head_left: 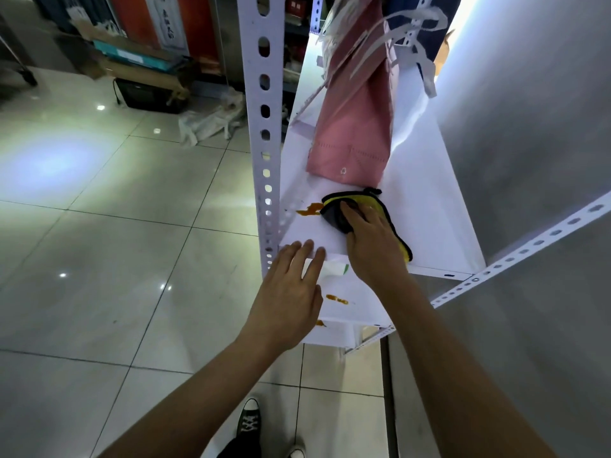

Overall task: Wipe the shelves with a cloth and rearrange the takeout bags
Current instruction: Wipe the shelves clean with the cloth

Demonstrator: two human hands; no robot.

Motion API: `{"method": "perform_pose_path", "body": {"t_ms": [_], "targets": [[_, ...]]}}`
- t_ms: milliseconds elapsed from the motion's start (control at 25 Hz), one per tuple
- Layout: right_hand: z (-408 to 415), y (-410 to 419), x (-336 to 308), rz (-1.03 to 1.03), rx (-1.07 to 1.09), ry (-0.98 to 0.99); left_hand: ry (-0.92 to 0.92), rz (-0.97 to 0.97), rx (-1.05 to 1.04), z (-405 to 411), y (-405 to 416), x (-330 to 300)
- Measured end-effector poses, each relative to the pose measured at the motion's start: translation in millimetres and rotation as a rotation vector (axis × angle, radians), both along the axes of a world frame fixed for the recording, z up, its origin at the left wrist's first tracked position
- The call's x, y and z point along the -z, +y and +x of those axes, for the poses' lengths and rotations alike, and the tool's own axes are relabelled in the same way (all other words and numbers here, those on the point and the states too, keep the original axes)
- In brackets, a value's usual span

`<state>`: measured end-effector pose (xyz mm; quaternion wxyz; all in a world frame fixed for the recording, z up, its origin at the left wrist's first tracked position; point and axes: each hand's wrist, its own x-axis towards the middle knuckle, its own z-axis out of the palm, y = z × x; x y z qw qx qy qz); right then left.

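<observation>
My right hand [370, 239] presses a yellow and grey cloth [370, 203] flat on the white shelf [429, 206]. An orange stain [309, 209] lies just left of the cloth. My left hand [291, 289] rests open, fingers spread, at the shelf's front left edge. A pink takeout bag [353, 120] stands on the shelf right behind the cloth, with a white bag [410, 104] beside it and a dark blue bag [426, 14] further back. On the lower shelf [357, 312] I see more orange stains [337, 299].
A white perforated upright post [263, 127] stands at the shelf's left front corner. A perforated rail [529, 246] runs on the right, against a grey wall [529, 127]. Tiled floor [115, 226] spreads to the left, with boxes [139, 61] and a crumpled white bag [211, 120] at the back.
</observation>
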<state>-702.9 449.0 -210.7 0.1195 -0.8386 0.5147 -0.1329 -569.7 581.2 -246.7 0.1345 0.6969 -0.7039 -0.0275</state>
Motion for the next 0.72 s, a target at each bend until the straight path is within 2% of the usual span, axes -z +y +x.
{"method": "perform_pose_path", "body": {"t_ms": [120, 280, 400, 520, 640, 720], "targets": [[9.1, -8.6, -1.6, -0.019, -0.081, 0.014, 0.012, 0.005, 0.009, -0.4, 1.4, 1.2], [50.3, -22.5, -7.6, 0.017, -0.403, -0.015, 0.043, 0.024, -0.009, -2.1, 0.6, 2.2], [63.4, -33.6, -10.4, 0.064, -0.523, -0.045, 0.016, 0.039, -0.001, 2.1, -0.1, 1.3], [23.4, -30.0, -2.3, 0.014, -0.571, -0.077, 0.041, 0.038, 0.003, 2.6, 0.5, -0.2], [-20.7, -25.6, 6.9, -0.053, -0.521, -0.087, 0.050, 0.028, 0.020, 1.9, 1.0, -2.2], [-21.2, -29.1, 9.3, -0.048, -0.479, -0.074, 0.056, 0.032, 0.019, 2.2, 2.3, -2.4]]}}
